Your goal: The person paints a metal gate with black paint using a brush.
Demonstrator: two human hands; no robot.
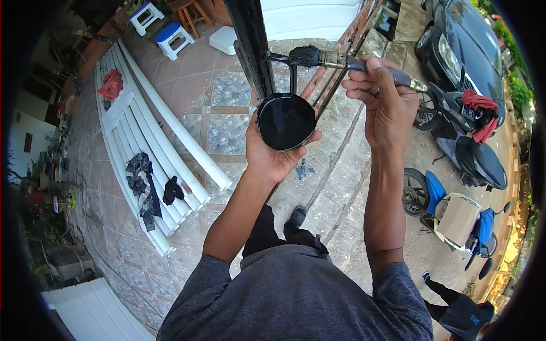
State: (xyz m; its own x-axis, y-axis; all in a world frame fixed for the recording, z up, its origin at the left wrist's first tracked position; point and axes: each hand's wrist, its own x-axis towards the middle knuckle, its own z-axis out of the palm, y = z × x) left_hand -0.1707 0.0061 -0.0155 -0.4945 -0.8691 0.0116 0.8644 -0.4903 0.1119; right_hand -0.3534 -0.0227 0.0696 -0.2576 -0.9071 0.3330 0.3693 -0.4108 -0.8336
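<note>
My left hand is wrapped round a can of black paint, held upright with its open top facing me. In my right hand is a paintbrush, gripped by its handle between thumb and fingers. The bristles are coated in black paint and point left, above the can. Their tip is right at a thin bar joined to a black metal post. Beside the bar, a dark strip runs down from near the bristles to the can's far rim.
Long white pipes lie on the tiled floor at left, with a red plastic bag and dark cloths on them. Small stools stand behind. Motorbikes and a dark car are at right. Another person is at lower right.
</note>
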